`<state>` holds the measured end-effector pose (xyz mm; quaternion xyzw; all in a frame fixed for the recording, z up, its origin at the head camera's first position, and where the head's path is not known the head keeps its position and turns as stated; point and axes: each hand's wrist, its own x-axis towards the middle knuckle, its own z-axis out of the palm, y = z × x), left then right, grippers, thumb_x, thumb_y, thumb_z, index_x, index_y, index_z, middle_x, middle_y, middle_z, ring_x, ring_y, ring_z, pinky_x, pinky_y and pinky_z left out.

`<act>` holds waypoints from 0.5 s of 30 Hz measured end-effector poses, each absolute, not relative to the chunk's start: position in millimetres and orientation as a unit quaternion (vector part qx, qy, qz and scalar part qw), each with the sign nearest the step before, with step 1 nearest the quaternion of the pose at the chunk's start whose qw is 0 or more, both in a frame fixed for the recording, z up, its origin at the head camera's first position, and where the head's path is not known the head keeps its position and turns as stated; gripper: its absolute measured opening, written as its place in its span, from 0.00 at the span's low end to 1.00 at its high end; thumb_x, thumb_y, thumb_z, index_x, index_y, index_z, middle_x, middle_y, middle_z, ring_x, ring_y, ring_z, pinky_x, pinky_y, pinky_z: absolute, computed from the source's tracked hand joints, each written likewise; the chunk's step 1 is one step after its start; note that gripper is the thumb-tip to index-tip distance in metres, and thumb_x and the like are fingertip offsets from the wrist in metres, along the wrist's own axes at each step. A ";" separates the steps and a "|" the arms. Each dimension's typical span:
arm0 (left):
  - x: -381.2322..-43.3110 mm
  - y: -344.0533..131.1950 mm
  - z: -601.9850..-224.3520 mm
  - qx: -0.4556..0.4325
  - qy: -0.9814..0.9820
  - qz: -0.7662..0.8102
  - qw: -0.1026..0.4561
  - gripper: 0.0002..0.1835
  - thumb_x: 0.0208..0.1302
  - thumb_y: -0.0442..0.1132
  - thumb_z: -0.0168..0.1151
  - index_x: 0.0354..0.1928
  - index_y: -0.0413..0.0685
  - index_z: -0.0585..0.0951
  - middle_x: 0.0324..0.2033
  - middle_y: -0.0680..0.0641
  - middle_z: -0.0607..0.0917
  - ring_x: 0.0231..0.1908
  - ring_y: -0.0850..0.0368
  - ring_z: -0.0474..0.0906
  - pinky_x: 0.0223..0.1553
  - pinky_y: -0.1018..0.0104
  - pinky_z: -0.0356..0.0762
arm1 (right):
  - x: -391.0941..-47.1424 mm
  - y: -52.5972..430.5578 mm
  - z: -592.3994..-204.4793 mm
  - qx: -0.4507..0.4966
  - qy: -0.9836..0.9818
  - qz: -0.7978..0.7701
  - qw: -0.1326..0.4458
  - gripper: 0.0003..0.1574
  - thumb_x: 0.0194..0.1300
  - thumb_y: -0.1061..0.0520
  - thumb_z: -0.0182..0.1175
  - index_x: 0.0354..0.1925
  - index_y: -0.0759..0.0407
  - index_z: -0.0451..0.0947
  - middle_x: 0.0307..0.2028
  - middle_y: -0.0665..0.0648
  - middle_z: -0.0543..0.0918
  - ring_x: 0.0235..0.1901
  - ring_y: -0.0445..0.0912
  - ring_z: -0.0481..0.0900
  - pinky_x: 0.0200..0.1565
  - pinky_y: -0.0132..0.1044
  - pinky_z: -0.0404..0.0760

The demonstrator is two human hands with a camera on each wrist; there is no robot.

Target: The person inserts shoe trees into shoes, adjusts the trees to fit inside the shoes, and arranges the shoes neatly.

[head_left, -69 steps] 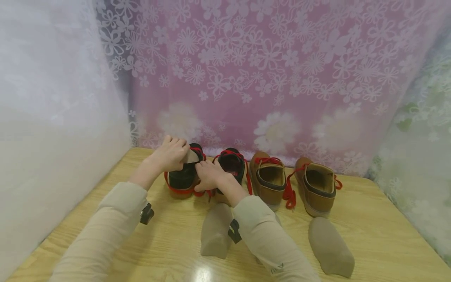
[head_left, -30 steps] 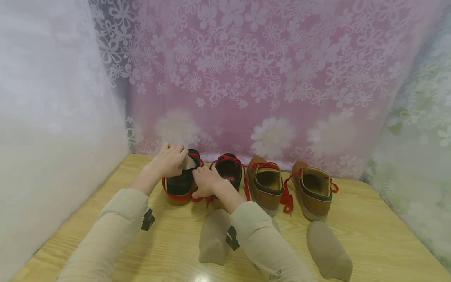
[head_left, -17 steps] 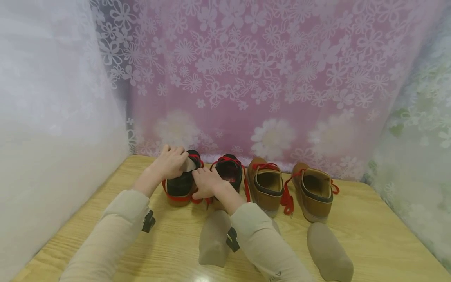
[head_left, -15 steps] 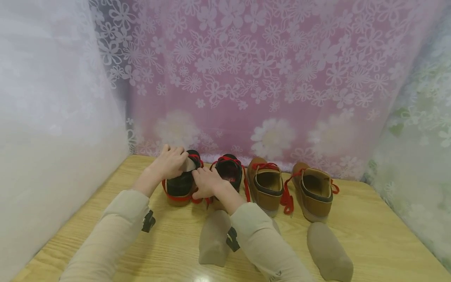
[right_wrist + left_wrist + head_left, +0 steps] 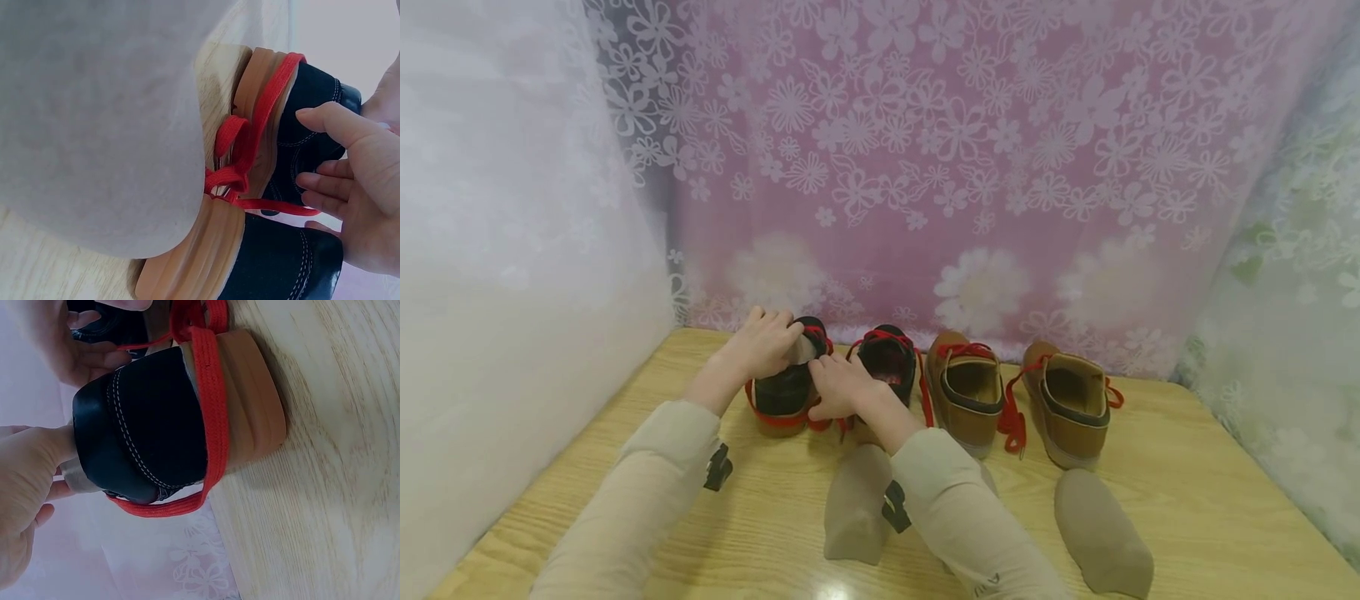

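First, left of centre in the head view: one black shoe, beige insert in its opening. Left hand: thumb and fingers pinch the insert. Right hand: fingers relaxed along the shoe's right side, contact unclear.

Room type unclear, wooden tabletop, pink floral curtain behind, pale hangings on 2 sides

Head view, 8 o'clock: far end of held insert is hidden inside black shoe. 5 o'clock: another insert lies mostly behind right sleeve; sleeve lettering illegible. Left-wrist view, 8 o'clock: edge cuts left hand.
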<state>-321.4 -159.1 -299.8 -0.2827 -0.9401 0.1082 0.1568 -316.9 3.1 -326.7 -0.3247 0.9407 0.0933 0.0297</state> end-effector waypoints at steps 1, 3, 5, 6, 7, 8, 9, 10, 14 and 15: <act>-321.9 -158.9 -299.6 -0.284 -0.939 0.110 0.158 0.22 0.51 0.43 0.70 0.45 0.42 0.74 0.41 0.40 0.74 0.40 0.44 0.72 0.40 0.53 0.62 | -317.0 3.1 -326.1 -0.325 0.941 0.093 0.029 0.44 0.57 0.38 0.60 0.64 0.58 0.60 0.59 0.55 0.68 0.59 0.49 0.63 0.58 0.50 0.60; -322.9 -158.5 -299.1 -0.286 -0.938 0.112 0.161 0.21 0.51 0.42 0.70 0.45 0.41 0.74 0.41 0.40 0.74 0.40 0.43 0.72 0.40 0.53 0.62 | -316.9 3.5 -324.8 -0.327 0.940 0.092 0.029 0.44 0.57 0.38 0.59 0.64 0.58 0.60 0.58 0.54 0.68 0.59 0.49 0.64 0.58 0.50 0.61; -323.7 -157.9 -298.8 -0.286 -0.938 0.115 0.162 0.21 0.52 0.43 0.70 0.45 0.41 0.75 0.40 0.40 0.74 0.40 0.43 0.73 0.40 0.53 0.63 | -316.7 3.8 -323.8 -0.327 0.940 0.089 0.029 0.43 0.57 0.38 0.59 0.63 0.58 0.61 0.58 0.54 0.69 0.58 0.49 0.64 0.58 0.50 0.61; -324.1 -157.6 -298.8 -0.284 -0.938 0.118 0.161 0.22 0.52 0.43 0.70 0.46 0.41 0.75 0.40 0.40 0.75 0.40 0.43 0.73 0.40 0.52 0.63 | -316.6 3.8 -323.5 -0.328 0.940 0.088 0.029 0.43 0.57 0.38 0.60 0.63 0.58 0.61 0.58 0.54 0.69 0.58 0.49 0.64 0.58 0.50 0.61; -324.4 -157.2 -298.8 -0.282 -0.938 0.120 0.160 0.21 0.53 0.43 0.69 0.46 0.42 0.75 0.40 0.40 0.75 0.39 0.43 0.73 0.40 0.53 0.63 | -316.5 3.9 -323.2 -0.328 0.940 0.086 0.029 0.43 0.57 0.38 0.60 0.63 0.58 0.61 0.58 0.55 0.69 0.58 0.49 0.64 0.58 0.51 0.61; -324.5 -156.8 -299.0 -0.280 -0.939 0.122 0.158 0.21 0.53 0.43 0.69 0.46 0.42 0.75 0.40 0.40 0.75 0.39 0.43 0.73 0.40 0.53 0.63 | -316.1 3.9 -323.0 -0.328 0.940 0.085 0.031 0.43 0.57 0.38 0.60 0.63 0.58 0.61 0.58 0.55 0.69 0.59 0.49 0.64 0.59 0.51 0.60; -324.7 -156.5 -299.3 -0.278 -0.940 0.124 0.156 0.20 0.54 0.43 0.68 0.46 0.42 0.75 0.40 0.40 0.75 0.39 0.43 0.73 0.40 0.53 0.63 | -316.0 3.8 -323.1 -0.329 0.940 0.084 0.032 0.43 0.58 0.38 0.60 0.63 0.58 0.61 0.58 0.55 0.69 0.59 0.49 0.64 0.59 0.52 0.59; -324.9 -156.2 -299.8 -0.276 -0.940 0.126 0.154 0.20 0.54 0.43 0.68 0.46 0.42 0.75 0.40 0.40 0.75 0.39 0.43 0.73 0.40 0.53 0.63 | -315.8 3.7 -323.1 -0.329 0.940 0.084 0.034 0.43 0.58 0.38 0.59 0.64 0.58 0.61 0.58 0.55 0.69 0.59 0.50 0.64 0.59 0.52 0.59; -325.4 -155.4 -302.0 -0.275 -0.939 0.136 0.155 0.20 0.55 0.44 0.68 0.46 0.42 0.75 0.40 0.40 0.75 0.39 0.43 0.74 0.40 0.53 0.64 | -315.5 3.5 -324.1 -0.329 0.939 0.090 0.036 0.44 0.58 0.37 0.59 0.64 0.58 0.60 0.59 0.55 0.68 0.59 0.50 0.63 0.60 0.54 0.58; -325.6 -155.2 -302.5 -0.276 -0.938 0.138 0.156 0.21 0.54 0.44 0.68 0.46 0.42 0.75 0.41 0.40 0.75 0.40 0.43 0.74 0.41 0.52 0.64 | -315.7 3.4 -324.6 -0.328 0.940 0.092 0.036 0.44 0.58 0.37 0.59 0.64 0.58 0.61 0.59 0.55 0.68 0.59 0.50 0.64 0.60 0.54 0.58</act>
